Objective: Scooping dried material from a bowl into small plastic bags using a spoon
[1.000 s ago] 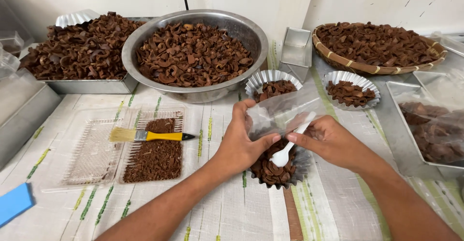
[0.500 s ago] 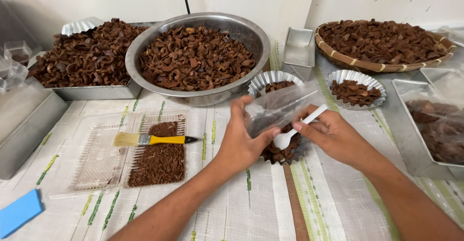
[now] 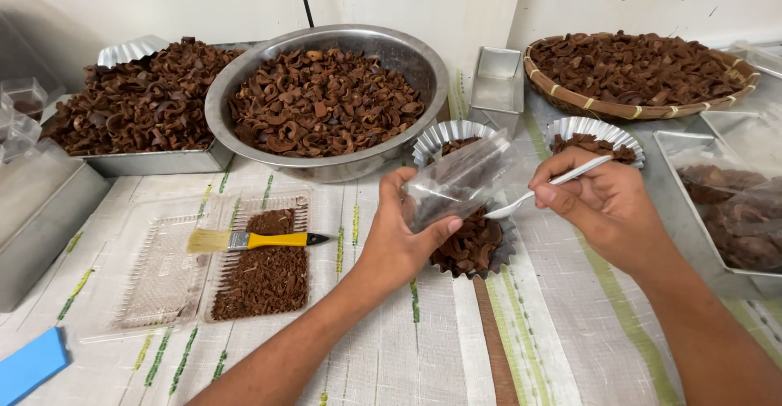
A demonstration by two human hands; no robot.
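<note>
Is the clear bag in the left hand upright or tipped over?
Tipped. The clear bag lies slanted on its side in the left hand, its mouth facing the white spoon in the right hand.

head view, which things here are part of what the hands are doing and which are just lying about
In use: left hand holding the clear bag; right hand holding the white spoon; fluted tin of brown pieces beneath them.

Lying about: yellow-handled brush, clear tray, steel bowl, woven basket, blue block.
</note>
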